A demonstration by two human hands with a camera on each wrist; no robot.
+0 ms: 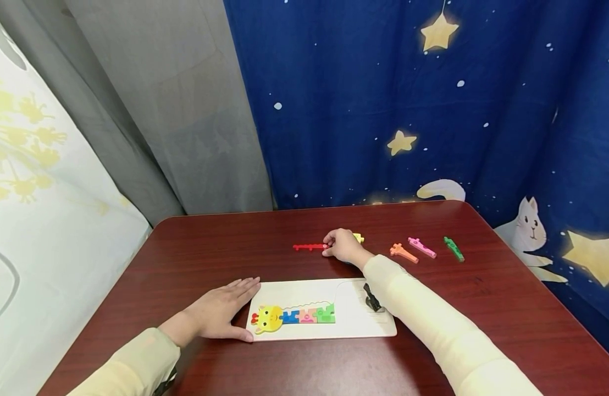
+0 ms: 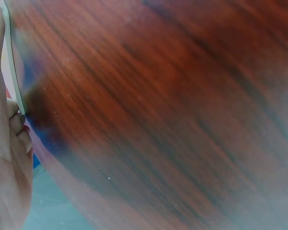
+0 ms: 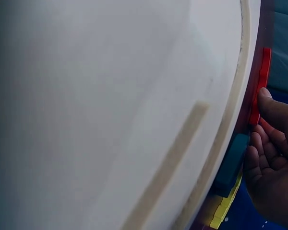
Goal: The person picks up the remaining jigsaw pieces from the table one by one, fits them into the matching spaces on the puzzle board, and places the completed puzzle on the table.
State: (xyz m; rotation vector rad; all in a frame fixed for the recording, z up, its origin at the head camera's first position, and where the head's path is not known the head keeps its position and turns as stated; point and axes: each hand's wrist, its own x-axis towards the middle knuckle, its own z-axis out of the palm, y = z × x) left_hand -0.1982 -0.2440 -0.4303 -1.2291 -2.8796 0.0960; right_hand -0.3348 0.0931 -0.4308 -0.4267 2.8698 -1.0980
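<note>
My left hand (image 1: 224,311) rests at the left edge of a white puzzle board (image 1: 364,324), fingers straight. Its side also shows in the left wrist view. Set in the board are a yellow giraffe head (image 1: 269,319) and blue (image 1: 289,317), pink (image 1: 307,315) and green (image 1: 326,314) pieces in a row. Beyond the board, my right hand (image 1: 345,246) pinches the right end of a long red puzzle piece (image 1: 309,247) between thumb and fingers. Close by that hand lie a teal piece (image 3: 233,165) and a yellow piece (image 3: 225,203).
To the right on the brown table (image 1: 225,242) lie an orange piece (image 1: 404,253), a pink piece (image 1: 422,247) and a green piece (image 1: 454,249). A blue star-patterned curtain (image 1: 334,110) hangs behind the table. My right forearm crosses the board's right end.
</note>
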